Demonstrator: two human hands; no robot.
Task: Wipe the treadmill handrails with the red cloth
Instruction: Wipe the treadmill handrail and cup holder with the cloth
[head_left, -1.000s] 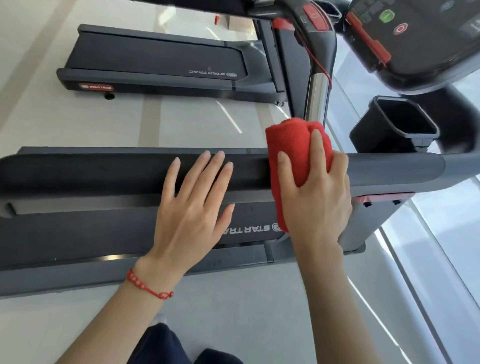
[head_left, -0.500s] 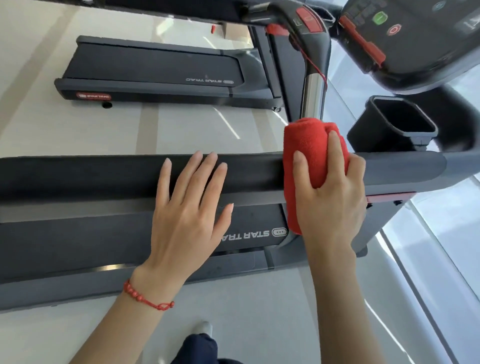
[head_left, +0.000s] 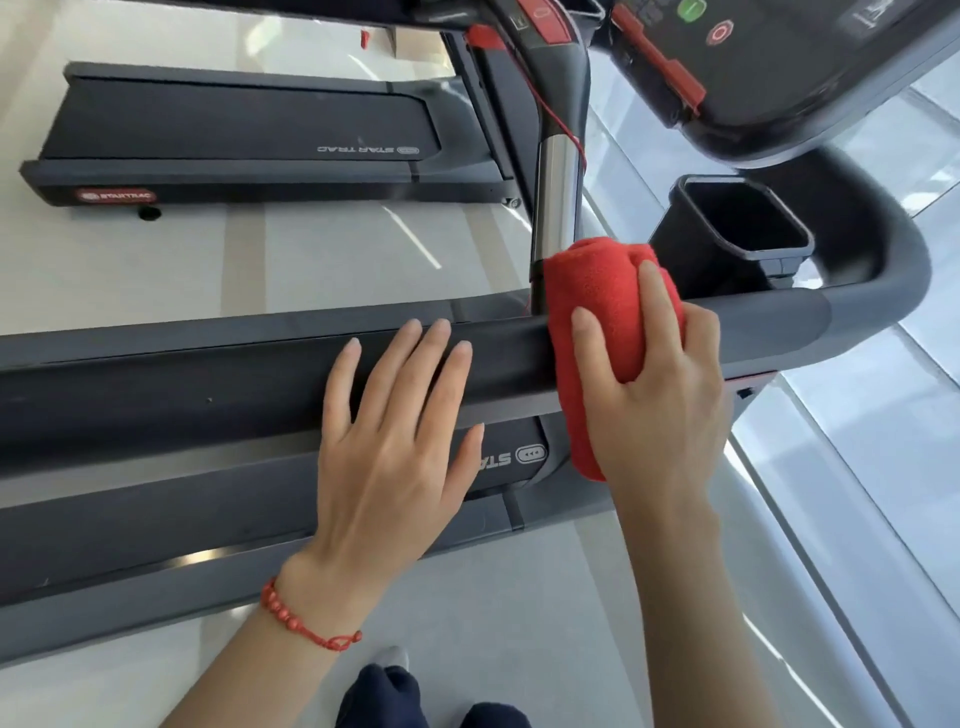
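One red cloth (head_left: 597, 332) under right hand (head_left: 660, 395)

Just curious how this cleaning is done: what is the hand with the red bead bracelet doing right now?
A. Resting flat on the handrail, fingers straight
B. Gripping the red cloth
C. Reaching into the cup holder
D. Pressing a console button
A: the left hand, bracelet at its wrist, lies flat with straight fingers on the dark handrail, while the right hand holds the red cloth draped over the rail.
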